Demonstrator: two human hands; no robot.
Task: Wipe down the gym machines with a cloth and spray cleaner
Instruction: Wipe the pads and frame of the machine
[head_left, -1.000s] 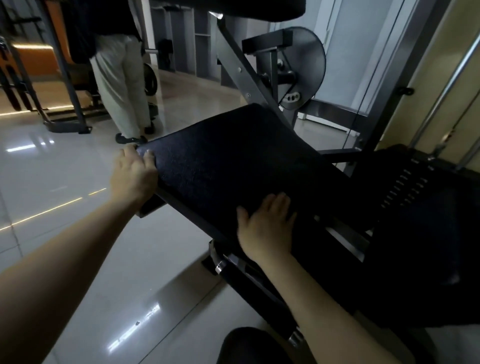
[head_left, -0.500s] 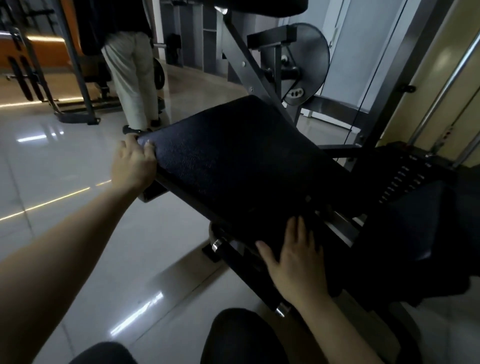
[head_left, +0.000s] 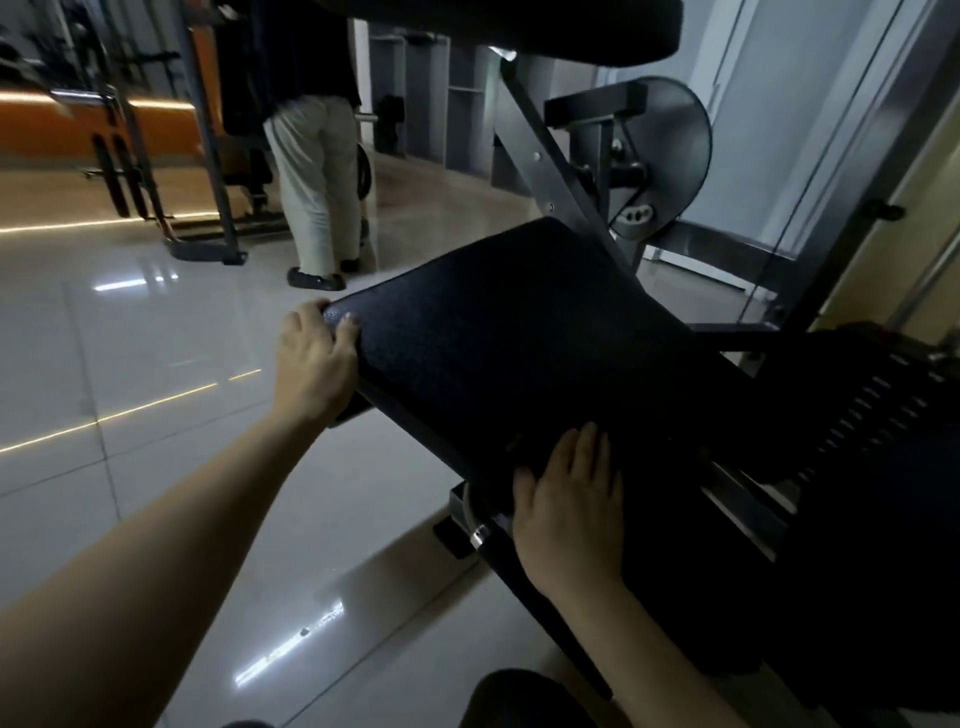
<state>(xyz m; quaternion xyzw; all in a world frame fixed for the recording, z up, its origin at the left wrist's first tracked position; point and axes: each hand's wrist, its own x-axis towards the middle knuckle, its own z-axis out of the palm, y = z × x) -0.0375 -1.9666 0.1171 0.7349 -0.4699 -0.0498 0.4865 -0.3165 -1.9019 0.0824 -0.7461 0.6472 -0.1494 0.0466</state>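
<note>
A black padded seat (head_left: 519, 332) of a gym machine tilts up in the middle of the head view. My left hand (head_left: 314, 364) grips its far left corner, fingers curled over the edge. My right hand (head_left: 569, 514) lies flat with straight fingers on the pad's near edge, above the dark frame below it. I see no cloth and no spray bottle; the area under and to the right of my right hand is too dark to make out.
The machine's grey slanted frame (head_left: 550, 156) and a round cam disc (head_left: 670, 150) rise behind the pad. A dark slotted part (head_left: 872, 415) sits at right. A person in light trousers (head_left: 311, 182) stands on the glossy tile floor (head_left: 156, 338) beyond.
My right hand has slid along the pad's near edge toward me and to the right. My left hand has kept its hold on the corner.
</note>
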